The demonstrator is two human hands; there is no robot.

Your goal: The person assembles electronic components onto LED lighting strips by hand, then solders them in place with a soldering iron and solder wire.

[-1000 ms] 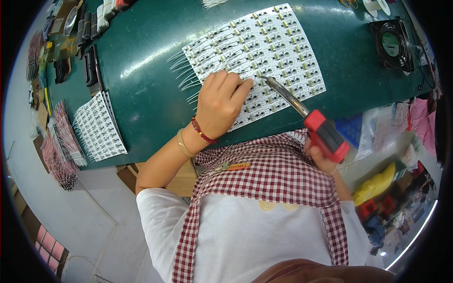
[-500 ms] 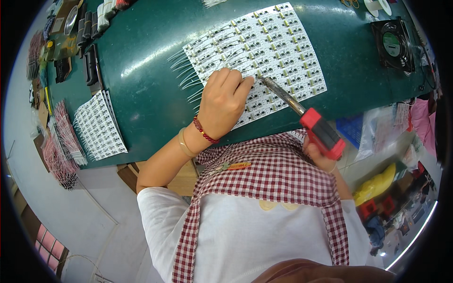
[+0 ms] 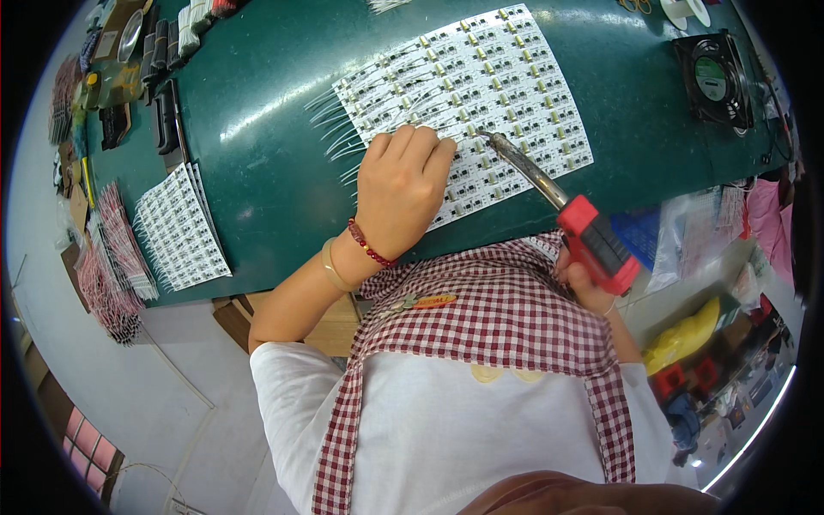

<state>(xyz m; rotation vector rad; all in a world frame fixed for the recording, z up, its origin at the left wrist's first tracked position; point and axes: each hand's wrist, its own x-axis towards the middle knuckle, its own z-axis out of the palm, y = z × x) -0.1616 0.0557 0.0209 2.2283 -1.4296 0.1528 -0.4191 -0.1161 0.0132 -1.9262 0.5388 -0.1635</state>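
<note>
A white sheet of small circuit boards [image 3: 541, 94] lies on the green table, with thin white wires [image 3: 330, 129] along its left part and past its left edge. My left hand [image 3: 403, 182] rests over the sheet's lower left, fingers bent and drawn together. Its fingertips are hidden, so what they pinch does not show. Below the table edge, my right hand [image 3: 585, 283] is closed round the red and black handle of a soldering iron [image 3: 598, 245]. The iron's metal tip points up and left, over the sheet just right of my left fingers.
Another stack of wired board sheets [image 3: 182, 227] lies at the left, beside bundles of red and white wires [image 3: 107, 287]. A black-handled tool [image 3: 163, 120] is behind that stack. At the far right stand a black fan [image 3: 714, 81] and a white spool [image 3: 687, 12].
The soldering iron and my right hand have shifted slightly right, so the tip is farther from my left fingers. My left hand has moved slightly left.
</note>
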